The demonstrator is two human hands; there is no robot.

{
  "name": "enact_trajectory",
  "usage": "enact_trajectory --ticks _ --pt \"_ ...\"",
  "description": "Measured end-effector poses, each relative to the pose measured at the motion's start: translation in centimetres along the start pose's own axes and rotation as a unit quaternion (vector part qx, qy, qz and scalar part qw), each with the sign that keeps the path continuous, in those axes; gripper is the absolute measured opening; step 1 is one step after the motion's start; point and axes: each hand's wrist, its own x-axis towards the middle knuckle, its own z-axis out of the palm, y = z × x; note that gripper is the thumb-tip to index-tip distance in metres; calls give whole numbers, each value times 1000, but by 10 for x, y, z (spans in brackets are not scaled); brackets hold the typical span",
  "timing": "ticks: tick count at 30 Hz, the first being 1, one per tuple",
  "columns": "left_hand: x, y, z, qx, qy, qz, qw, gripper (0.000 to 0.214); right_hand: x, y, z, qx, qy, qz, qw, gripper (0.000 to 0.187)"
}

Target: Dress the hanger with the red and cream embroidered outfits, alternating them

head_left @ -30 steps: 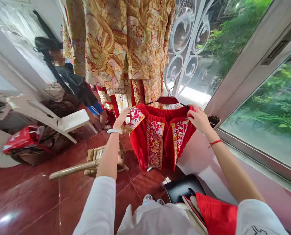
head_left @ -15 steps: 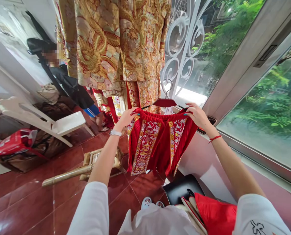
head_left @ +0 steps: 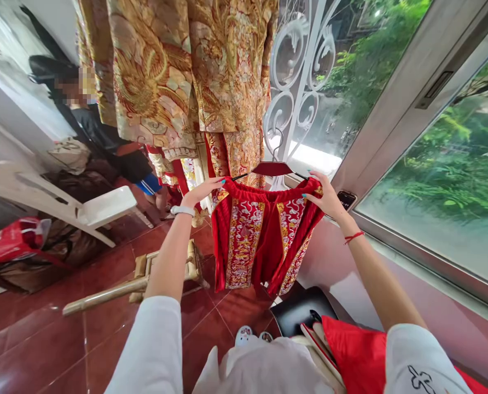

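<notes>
A red embroidered skirt (head_left: 264,241) hangs from a dark red hanger (head_left: 272,168) in front of me. My left hand (head_left: 205,189) pinches the skirt's waistband at its left end. My right hand (head_left: 324,197) grips the waistband at the right end, under the hanger's arm. Both hands are closed on the cloth. The skirt's panels hang straight down with gold and white embroidery.
Gold and red embroidered robes (head_left: 178,76) hang just behind the skirt. A white iron window grille (head_left: 297,71) and a phone (head_left: 346,198) on the sill are to the right. A person (head_left: 96,131) sits at left by a white chair (head_left: 83,205). A wooden stool (head_left: 145,273) lies on the red tiles.
The skirt has been lifted and drawn in: it hangs narrower and straighter than a second ago. Both hands rose slightly with the waistband under the hanger.
</notes>
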Motion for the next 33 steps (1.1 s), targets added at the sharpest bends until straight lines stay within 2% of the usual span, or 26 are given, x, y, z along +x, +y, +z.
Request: enact_trajectory --ticks 2,4,5,7,9,10,12,14,18,22,24,28,31,33 --pt "-27 10 25 -8 56 -6 998 38 -7 5 2 -8 -3 18 1000 64" --pt "-65 22 69 -2 242 -7 970 35 -15 7 8 -24 -2 26 999 64" --pt "-83 27 96 -1 279 -3 960 33 -20 6 13 -32 9 29 999 65" --pt "-112 35 150 -9 220 0 975 31 -30 -3 24 -43 52 32 997 63" --pt "-124 40 194 -14 178 -44 983 35 -44 -19 38 -39 118 38 991 59" --pt "-124 42 208 -11 167 -70 983 32 -53 -29 46 -33 154 45 986 56" --pt "-116 44 225 -8 166 -113 980 16 -72 -50 62 -7 218 78 973 50" --pt "-106 46 228 -40 165 -139 976 3 -92 -69 77 44 241 135 960 44" --pt "-105 53 225 -229 119 -189 947 11 -121 -91 93 170 213 248 930 34" --pt "-126 67 220 -407 30 -254 877 19 -132 -89 93 208 187 298 913 25" --pt "-139 78 213 -469 0 -248 847 33 -134 -86 93 218 181 312 907 23" --pt "-176 100 195 -482 -25 -207 851 59 -129 -92 101 315 144 343 873 28" --pt "-209 110 185 -481 -20 -239 843 67 -106 -106 107 441 48 353 824 33" --pt "-227 114 180 -481 -17 -257 838 69 -81 -115 108 502 -25 354 789 30"
